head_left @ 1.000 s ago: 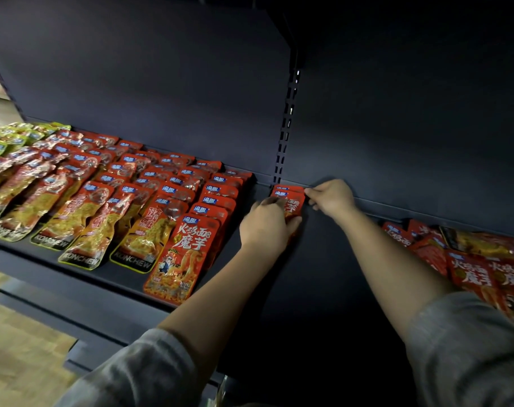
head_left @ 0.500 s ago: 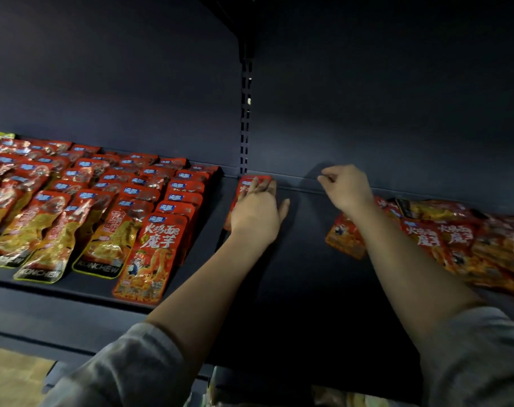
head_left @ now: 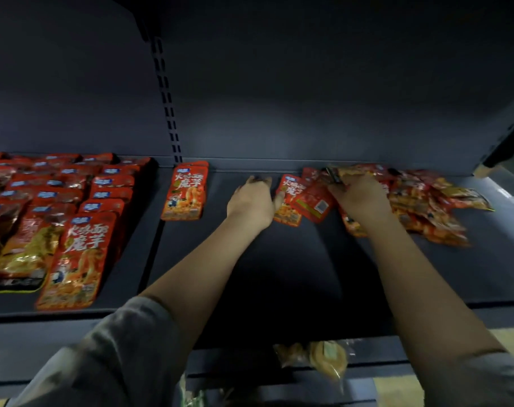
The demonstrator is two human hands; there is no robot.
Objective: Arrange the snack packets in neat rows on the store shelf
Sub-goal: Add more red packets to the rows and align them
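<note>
With the right hand (head_left: 360,198) curled into the loose pile (head_left: 426,207) and the left hand (head_left: 251,201) open beside a packet (head_left: 289,201), lift one cleanly and lay it square near the shelf (head_left: 249,274) back edge.

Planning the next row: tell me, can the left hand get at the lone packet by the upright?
Probably yes. The left hand is beside the lone packet, with only bare shelf between them; it seems to hold nothing, though it touches another packet.
</note>
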